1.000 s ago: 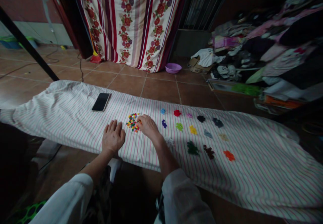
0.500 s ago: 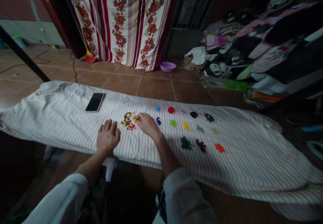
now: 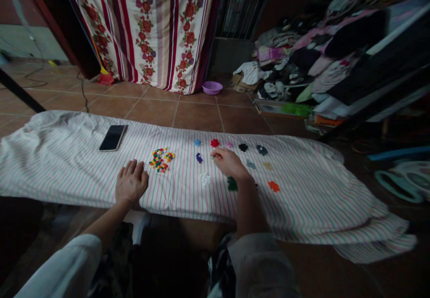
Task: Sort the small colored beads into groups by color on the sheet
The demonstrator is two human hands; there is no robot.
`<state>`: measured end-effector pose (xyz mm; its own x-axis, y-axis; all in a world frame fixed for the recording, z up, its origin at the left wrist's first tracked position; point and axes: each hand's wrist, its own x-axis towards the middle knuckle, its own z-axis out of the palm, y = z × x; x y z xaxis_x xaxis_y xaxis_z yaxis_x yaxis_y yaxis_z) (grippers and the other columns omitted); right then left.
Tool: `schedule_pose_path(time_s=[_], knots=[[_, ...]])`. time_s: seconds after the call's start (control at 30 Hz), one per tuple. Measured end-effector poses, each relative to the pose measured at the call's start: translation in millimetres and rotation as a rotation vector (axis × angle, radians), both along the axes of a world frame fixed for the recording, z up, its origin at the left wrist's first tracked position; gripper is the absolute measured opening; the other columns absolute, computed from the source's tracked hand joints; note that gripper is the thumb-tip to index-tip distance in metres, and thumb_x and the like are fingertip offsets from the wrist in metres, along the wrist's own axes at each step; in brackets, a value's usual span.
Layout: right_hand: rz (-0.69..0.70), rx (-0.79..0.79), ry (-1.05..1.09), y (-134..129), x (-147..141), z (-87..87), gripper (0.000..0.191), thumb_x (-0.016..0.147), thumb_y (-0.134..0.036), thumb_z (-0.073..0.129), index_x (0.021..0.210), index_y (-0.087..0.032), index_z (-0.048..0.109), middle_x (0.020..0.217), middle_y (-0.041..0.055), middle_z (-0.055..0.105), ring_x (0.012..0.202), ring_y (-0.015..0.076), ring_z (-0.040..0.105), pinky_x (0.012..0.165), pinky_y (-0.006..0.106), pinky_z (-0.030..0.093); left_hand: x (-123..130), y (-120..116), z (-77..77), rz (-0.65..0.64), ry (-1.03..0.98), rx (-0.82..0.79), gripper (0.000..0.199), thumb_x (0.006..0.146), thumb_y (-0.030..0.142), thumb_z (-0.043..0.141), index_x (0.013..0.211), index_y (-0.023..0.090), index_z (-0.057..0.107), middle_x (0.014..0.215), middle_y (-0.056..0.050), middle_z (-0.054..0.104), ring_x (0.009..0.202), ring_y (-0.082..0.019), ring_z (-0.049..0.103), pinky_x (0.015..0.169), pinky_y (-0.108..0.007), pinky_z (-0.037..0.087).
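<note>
My left hand [image 3: 131, 182] lies flat on the striped cloth [image 3: 174, 199], fingers stretched out, beside a mixed heap of tiny coloured pieces [image 3: 161, 160]. My right hand [image 3: 229, 161] is pinched low over the light green spot among the sorted piles; whatever sits between its fingertips is too small to make out. Around it are small piles in single colours: red pieces [image 3: 215, 142], purple pieces [image 3: 199, 158], white pieces [image 3: 205, 180], dark green pieces [image 3: 231, 183], grey pieces [image 3: 251, 163] and orange pieces [image 3: 273, 186]. The right hand and forearm hide the yellow pile and most of the brown one.
A phone [image 3: 113, 138] lies on the cloth at the left. Light blue pieces [image 3: 197, 142], black pieces [image 3: 243, 147] and beige pieces [image 3: 268, 166] form further piles. Beyond the table are a purple basin [image 3: 212, 87], a flowered curtain [image 3: 161, 34] and heaped clothes [image 3: 302, 52].
My right hand has moved right from the mixed heap to the sorted piles, uncovering the white pieces. The left hand stays flat on the cloth. The whole view has shifted slightly.
</note>
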<state>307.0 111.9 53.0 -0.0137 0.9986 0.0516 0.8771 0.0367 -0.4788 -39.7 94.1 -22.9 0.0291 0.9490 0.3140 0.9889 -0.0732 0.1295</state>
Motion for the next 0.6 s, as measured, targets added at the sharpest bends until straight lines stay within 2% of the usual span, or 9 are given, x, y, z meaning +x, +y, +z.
schedule_pose_path(time_s=[0.1,0.2,0.6], knots=[[-0.067,-0.206,0.017,-16.2,26.0,7.1,0.029,0.079,-0.008,0.052,0.092,-0.021,0.074,0.086,0.002,0.071,0.08,0.014,0.061,0.07,0.021,0.041,-0.3,0.0,-0.2,-0.001,-0.006,-0.004,0.049,0.093,0.035,0.034,0.13,0.014,0.058,0.143,-0.017,0.054,0.138,-0.029,0.044,0.115,-0.047,0.032],[-0.117,-0.349,0.015,-27.4,39.9,5.8,0.028,0.079,-0.008,0.052,0.09,-0.02,0.075,0.079,0.001,0.07,0.072,0.0126,0.06,0.064,0.019,0.04,-0.4,0.0,-0.3,0.01,-0.016,-0.007,0.049,0.092,0.035,0.034,0.13,0.016,0.058,0.142,-0.015,0.055,0.137,-0.029,0.044,0.115,-0.047,0.032],[-0.124,-0.456,-0.01,-31.7,49.4,-3.7,0.032,0.074,-0.007,0.055,0.094,-0.019,0.077,0.086,0.0021,0.072,0.072,0.0117,0.062,0.064,0.019,0.041,-0.7,-0.4,2.3,-0.001,0.012,-0.029,0.052,0.093,0.035,0.031,0.132,0.012,0.057,0.143,-0.018,0.053,0.138,-0.03,0.044,0.115,-0.047,0.032]])
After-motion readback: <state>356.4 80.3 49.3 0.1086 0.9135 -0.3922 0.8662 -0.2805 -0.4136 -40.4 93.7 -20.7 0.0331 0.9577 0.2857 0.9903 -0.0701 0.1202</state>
